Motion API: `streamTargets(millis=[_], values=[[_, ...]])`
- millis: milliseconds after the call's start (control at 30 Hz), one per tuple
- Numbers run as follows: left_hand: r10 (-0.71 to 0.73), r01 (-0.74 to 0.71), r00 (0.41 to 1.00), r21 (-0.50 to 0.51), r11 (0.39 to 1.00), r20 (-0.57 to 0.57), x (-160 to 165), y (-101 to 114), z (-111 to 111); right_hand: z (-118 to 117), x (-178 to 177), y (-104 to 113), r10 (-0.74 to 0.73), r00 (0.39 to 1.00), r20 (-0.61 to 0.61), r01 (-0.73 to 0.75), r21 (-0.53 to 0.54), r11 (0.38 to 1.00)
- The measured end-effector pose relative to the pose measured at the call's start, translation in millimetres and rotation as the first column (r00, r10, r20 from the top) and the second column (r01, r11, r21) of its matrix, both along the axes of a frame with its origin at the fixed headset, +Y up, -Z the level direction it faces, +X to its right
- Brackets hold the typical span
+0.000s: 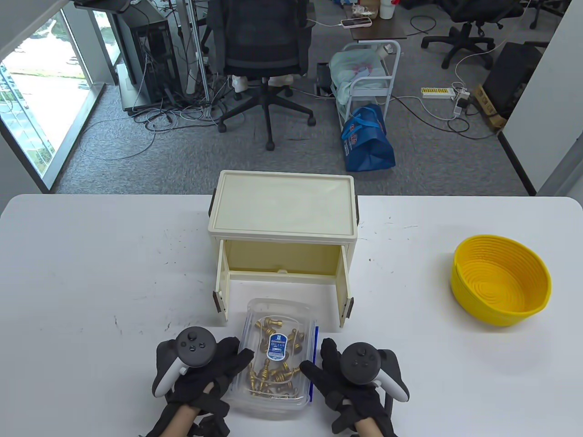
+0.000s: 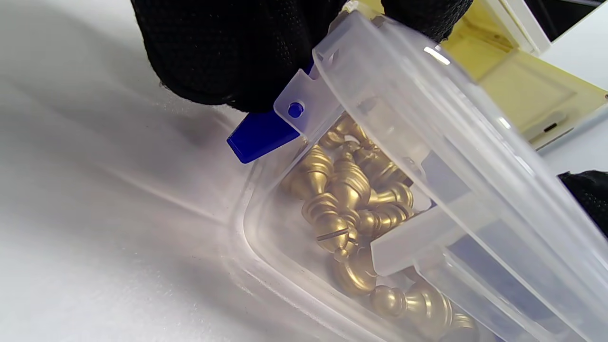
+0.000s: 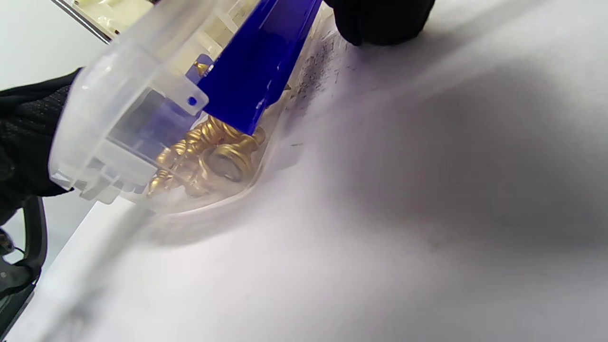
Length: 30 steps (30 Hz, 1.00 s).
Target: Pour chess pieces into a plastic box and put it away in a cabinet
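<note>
A clear plastic box (image 1: 275,306) with its lid on lies on the white table in front of the open cream cabinet (image 1: 282,205). Gold chess pieces (image 1: 268,378) lie inside it. My left hand (image 1: 239,353) holds the box's left side, fingers (image 2: 228,57) on the blue latch (image 2: 259,135). My right hand (image 1: 316,357) holds the right side beside the other blue latch (image 3: 256,66), one fingertip (image 3: 380,19) at its far end. The pieces also show through the wall in the left wrist view (image 2: 342,190) and the right wrist view (image 3: 213,152).
The cabinet's two doors (image 1: 222,287) (image 1: 345,291) stand open toward me, and its inside shows nothing. An empty yellow woven basket (image 1: 501,287) sits at the right of the table. The table's far edge is behind the cabinet.
</note>
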<state>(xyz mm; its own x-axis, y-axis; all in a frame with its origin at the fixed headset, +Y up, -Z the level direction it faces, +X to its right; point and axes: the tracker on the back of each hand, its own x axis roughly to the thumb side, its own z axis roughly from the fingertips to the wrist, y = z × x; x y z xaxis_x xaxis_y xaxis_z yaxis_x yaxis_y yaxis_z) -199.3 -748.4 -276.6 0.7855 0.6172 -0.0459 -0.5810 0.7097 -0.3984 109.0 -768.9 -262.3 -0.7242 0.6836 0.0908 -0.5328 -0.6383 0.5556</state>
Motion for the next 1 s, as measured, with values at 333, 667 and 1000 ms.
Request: streamTargets(millis=[333,667,1000], values=[[-0.005,0.006,1.0,0.038,0.999,-0.029,2.8,-3.3,6.6,-10.5,0.4,-10.3,-0.145,0.987,0.066,0.155,-0.176,0.972],[-0.029,0.031,0.999,0.064,0.997,-0.038,4.9,-4.2,9.1,-12.1,9.2,-18.2,-0.213,0.961,0.175,0.251,-0.236,0.939],[-0.056,0.06,0.997,0.097,0.993,-0.047,6.9,-5.6,12.4,10.5,-9.8,21.5,0.071,0.99,0.121,-0.076,0.038,0.996]])
